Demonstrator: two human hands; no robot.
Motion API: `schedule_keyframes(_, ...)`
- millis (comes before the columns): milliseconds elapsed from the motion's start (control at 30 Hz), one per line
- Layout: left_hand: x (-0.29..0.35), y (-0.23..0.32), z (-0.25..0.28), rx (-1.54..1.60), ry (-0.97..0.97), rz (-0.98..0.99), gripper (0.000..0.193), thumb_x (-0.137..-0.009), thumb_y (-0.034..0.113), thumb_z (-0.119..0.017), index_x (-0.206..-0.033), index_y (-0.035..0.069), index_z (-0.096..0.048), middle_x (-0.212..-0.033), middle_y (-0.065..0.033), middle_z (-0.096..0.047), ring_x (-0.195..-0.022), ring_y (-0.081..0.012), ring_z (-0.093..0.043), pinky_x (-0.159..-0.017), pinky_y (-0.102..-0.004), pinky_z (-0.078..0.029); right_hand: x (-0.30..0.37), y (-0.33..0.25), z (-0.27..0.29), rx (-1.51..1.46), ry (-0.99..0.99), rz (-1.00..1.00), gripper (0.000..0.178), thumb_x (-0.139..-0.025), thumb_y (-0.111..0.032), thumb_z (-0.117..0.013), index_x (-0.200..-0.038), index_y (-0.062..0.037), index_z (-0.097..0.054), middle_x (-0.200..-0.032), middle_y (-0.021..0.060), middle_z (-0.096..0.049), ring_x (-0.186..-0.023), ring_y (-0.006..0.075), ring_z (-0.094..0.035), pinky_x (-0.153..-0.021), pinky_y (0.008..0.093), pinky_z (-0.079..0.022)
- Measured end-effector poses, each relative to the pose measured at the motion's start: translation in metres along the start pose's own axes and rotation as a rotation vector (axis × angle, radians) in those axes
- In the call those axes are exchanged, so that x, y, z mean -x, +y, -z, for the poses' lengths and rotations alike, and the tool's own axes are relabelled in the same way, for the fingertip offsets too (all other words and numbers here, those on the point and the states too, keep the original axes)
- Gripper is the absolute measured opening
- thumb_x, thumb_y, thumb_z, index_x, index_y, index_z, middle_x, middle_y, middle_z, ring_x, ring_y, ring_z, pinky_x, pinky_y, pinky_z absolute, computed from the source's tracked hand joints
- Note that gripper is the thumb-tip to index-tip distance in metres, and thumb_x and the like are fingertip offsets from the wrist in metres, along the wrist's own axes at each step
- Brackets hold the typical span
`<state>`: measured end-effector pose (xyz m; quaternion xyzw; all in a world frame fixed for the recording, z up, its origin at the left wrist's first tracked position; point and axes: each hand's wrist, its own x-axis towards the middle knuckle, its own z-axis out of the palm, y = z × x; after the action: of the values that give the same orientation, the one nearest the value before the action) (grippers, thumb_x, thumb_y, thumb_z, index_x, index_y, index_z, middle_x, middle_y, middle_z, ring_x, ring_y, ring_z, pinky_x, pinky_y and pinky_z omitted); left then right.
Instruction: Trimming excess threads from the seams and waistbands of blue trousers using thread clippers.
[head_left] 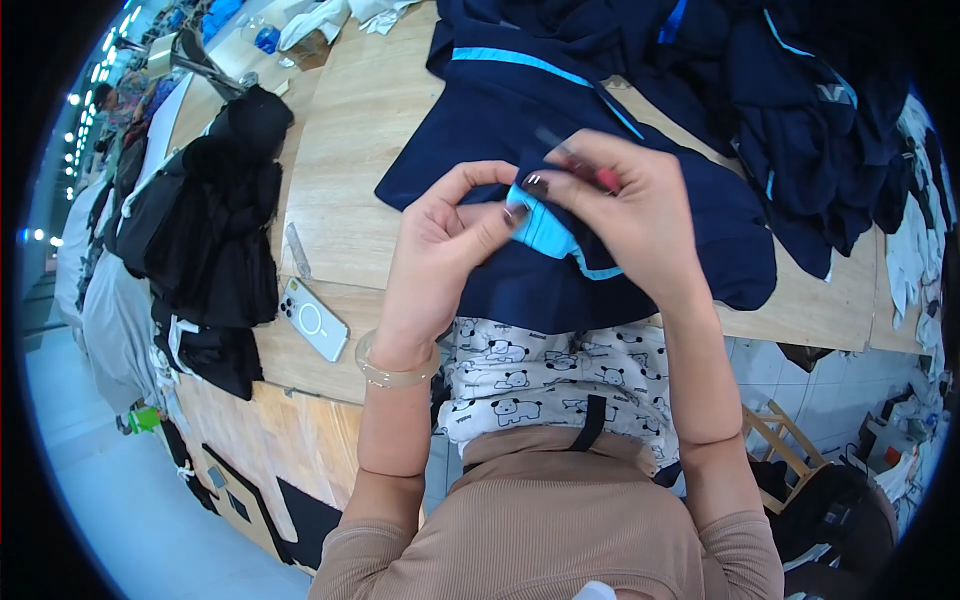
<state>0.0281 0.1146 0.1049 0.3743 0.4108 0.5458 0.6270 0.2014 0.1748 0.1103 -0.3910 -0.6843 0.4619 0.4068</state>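
Passing from a heap of soft black garments [190, 225] at the left to a pale phone with a ring on its back [314, 319], flat on the light wood-grain table [340, 150]. Pinching a bright sky-blue fabric piece [545, 235] between thumb and bent forefinger of the bare left hand [432, 250]. Looks folded and creased, with thin dark lines across it and narrow blue edging curving off rightward over a matte, softly wrinkled navy garment [450, 150]. Lies spread on the table before the lap. Meeting the blue piece's upper edge with the thumb of the right hand [640, 205], fingers curled around a blurred slim red-ended tool [607, 180]. Ending at bunched dark navy clothes [800, 130].
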Motion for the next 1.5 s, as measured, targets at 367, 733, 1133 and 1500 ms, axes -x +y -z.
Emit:
schedule_keyframes(367,0.003,-0.003,0.034,-0.885,-0.236,0.096,0.018,-0.075,0.008,-0.076,-0.081,-0.006,-0.066,-0.063,-0.003,-0.059,-0.062,-0.0082,-0.05,-0.062,-0.0235,-0.042,0.037,0.033,0.146,-0.359,0.611,-0.148,0.014,-0.088,-0.015,-0.068,-0.089,-0.0017,-0.066,-0.059,-0.0088,-0.045,-0.045,-0.0004,-0.028,-0.044,0.0203,-0.017)
schedule_keyframes(733,-0.022,-0.027,0.023,-0.367,-0.101,0.118,0.023,-0.083,-0.001,-0.067,-0.101,0.005,-0.053,-0.086,0.0002,-0.063,-0.072,-0.0025,-0.054,-0.062,-0.0152,-0.041,0.063,0.059,0.174,-0.402,0.666,-0.193,0.015,-0.088,-0.015,-0.069,-0.093,-0.002,-0.064,-0.059,-0.0078,-0.042,-0.046,0.0018,-0.029,-0.045,0.0204,-0.02)
schedule_keyframes(1133,-0.02,-0.057,-0.001,-0.491,0.311,-0.71,0.033,-0.067,-0.028,-0.036,-0.08,-0.001,-0.05,-0.099,-0.0075,-0.041,-0.095,-0.0186,-0.061,-0.08,-0.0263,-0.05,0.11,0.091,0.2,-0.205,0.426,-0.056,0.016,-0.077,0.003,-0.06,-0.07,-0.0098,-0.053,-0.105,0.003,-0.047,-0.09,0.0111,-0.049,-0.082,0.0234,-0.038)
schedule_keyframes(1500,-0.015,-0.07,-0.009,-0.761,0.409,-0.501,0.024,-0.067,-0.018,-0.051,-0.08,0.003,-0.053,-0.088,-0.0033,-0.043,-0.069,-0.01,-0.043,-0.059,-0.0205,-0.036,0.103,0.086,0.178,0.227,0.437,-0.336,0.019,-0.07,0.018,-0.045,-0.077,0.0062,-0.057,-0.089,0.0016,-0.05,-0.075,0.0092,-0.045,-0.069,0.0212,-0.034)
